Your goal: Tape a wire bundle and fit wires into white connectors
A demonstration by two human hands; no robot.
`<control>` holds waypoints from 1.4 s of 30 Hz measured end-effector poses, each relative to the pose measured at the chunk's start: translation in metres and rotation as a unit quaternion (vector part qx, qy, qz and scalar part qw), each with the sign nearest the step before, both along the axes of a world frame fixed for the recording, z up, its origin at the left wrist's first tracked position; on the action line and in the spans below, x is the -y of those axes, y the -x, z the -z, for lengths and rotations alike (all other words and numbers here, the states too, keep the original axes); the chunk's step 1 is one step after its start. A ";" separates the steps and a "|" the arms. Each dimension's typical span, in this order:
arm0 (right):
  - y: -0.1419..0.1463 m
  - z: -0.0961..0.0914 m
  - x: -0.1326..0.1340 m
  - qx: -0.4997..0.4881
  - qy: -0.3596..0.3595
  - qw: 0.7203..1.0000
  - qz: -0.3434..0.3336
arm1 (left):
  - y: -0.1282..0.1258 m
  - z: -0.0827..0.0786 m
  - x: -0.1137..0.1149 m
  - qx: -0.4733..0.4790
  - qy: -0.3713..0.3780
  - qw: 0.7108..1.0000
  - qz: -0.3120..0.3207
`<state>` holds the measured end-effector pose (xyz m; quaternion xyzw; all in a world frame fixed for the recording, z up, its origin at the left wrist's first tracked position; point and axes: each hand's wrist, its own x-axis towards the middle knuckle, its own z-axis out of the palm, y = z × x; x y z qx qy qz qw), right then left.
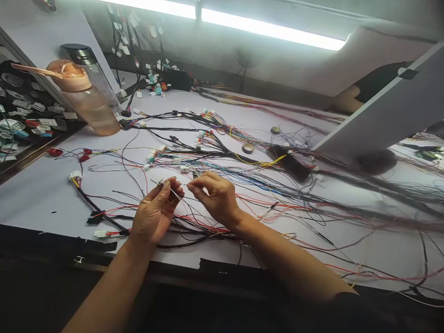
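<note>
My left hand [157, 208] is closed, thumb and fingers pinching a small connector [160, 182] with thin wires running out of it. To its right, my right hand [215, 194] is also closed, its thumb and forefinger pinching a thin wire [184, 185] whose tip points toward the left hand. The fingertips of the two hands are a short gap apart. Beneath and around them lie loose red and black wires [208, 230]. Just beyond the hands sit a white connector [184, 169] and a bundle of blue wires [239, 175].
A peach-lidded bottle [86, 104] and a clear bottle [100, 76] stand at the left, beside a bin of connectors [34, 115]. Wire harnesses [208, 138] cross the table, with tape rolls [247, 148] and a dark phone-like object [289, 163]. A white panel [381, 106] rises at right.
</note>
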<state>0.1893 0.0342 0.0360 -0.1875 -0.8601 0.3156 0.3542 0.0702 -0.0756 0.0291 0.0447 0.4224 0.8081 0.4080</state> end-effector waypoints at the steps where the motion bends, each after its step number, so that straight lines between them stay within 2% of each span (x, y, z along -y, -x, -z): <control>1: 0.000 0.001 0.000 -0.004 -0.001 1.000 0.003 | -0.001 -0.001 0.000 -0.002 0.005 1.000 0.002; 14: 0.000 0.000 0.008 -0.013 -0.025 0.999 -0.022 | -0.001 0.003 0.000 -0.048 0.027 0.998 0.006; 23: 0.000 0.003 0.004 -0.025 0.075 0.996 -0.048 | 0.000 0.004 0.000 -0.020 0.015 1.000 -0.006; 28: 0.001 0.002 0.002 -0.042 0.118 0.991 -0.054 | 0.002 -0.001 0.001 0.009 0.043 0.999 0.021; 32: 0.002 0.003 0.002 -0.045 0.126 0.990 -0.050 | 0.002 -0.004 0.003 -0.007 0.054 0.998 0.027; 37: 0.002 0.005 0.002 -0.048 0.114 0.991 -0.044 | 0.000 -0.001 0.005 -0.109 0.014 0.994 -0.030; 39: 0.002 0.005 0.002 -0.049 0.111 0.992 -0.042 | 0.000 0.000 0.006 -0.109 0.011 0.993 -0.044; 42: 0.002 0.004 0.003 -0.047 0.105 0.993 -0.039 | 0.003 -0.001 0.006 -0.073 0.021 0.997 -0.026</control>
